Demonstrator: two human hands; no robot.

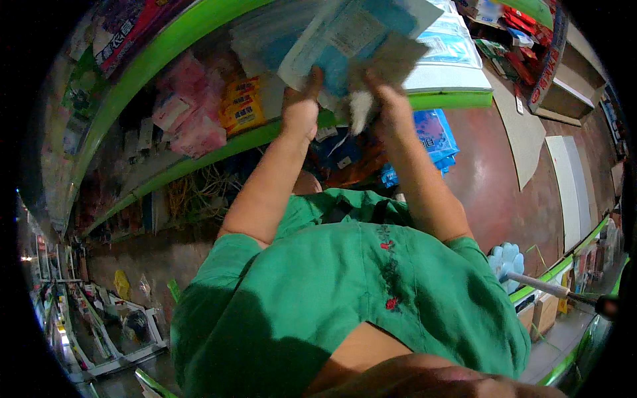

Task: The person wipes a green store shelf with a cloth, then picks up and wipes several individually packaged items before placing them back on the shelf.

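My left hand (301, 110) grips the near edge of a flat blue package (343, 35) in clear plastic, its thumb on top. The package is raised over a green-edged shelf, and its printed label is too blurred to read. In my right hand (394, 110) is a crumpled grey-brown cloth (398, 59), which lies against the package's right side. A whitish end (361, 110) hangs below the cloth. Motion blur hides where exactly the cloth touches the package. Right of my hands, similar blue packages (440, 45) lie stacked on the white shelf board (448, 82).
Left on the shelf are pink plastic packs (191, 109) and yellow packs (243, 104). Blue bags (435, 137) are piled beneath the shelf. Cardboard sheets (517, 134) lie on the reddish floor (482, 184). A pale blue flower-shaped stool seat (505, 263) is at the lower right.
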